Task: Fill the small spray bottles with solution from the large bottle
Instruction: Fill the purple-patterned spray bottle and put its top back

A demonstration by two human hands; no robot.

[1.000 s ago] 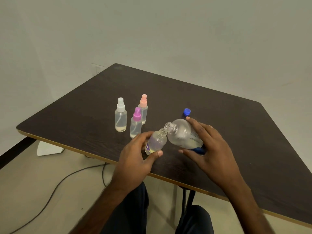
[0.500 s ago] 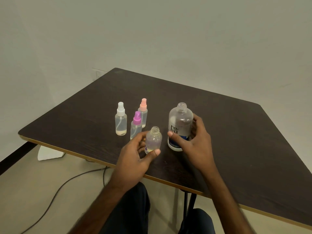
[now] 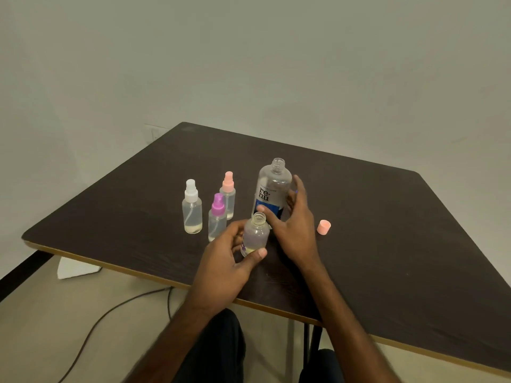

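Note:
The large clear bottle (image 3: 272, 189) with a blue and white label stands upright and uncapped on the dark table (image 3: 387, 244). My right hand (image 3: 293, 225) is wrapped round its lower half, thumb on the label and fingers behind. Just in front, my left hand (image 3: 224, 266) grips a small open bottle (image 3: 255, 234) that stands upright with a little liquid at its bottom. To the left stand three capped spray bottles: one with a white top (image 3: 192, 208), one with a purple top (image 3: 217, 217) and one with a pink top (image 3: 228, 193).
A loose pink cap (image 3: 324, 227) lies on the table right of my right hand. The table's front edge (image 3: 138, 273) runs just below my wrists. On the floor lie a dark cable (image 3: 105, 316) and a white object (image 3: 74, 268).
The large bottle went from tilted over the small bottle's mouth to standing upright on the table. The small bottle was tipped back upright. The pink cap came into view.

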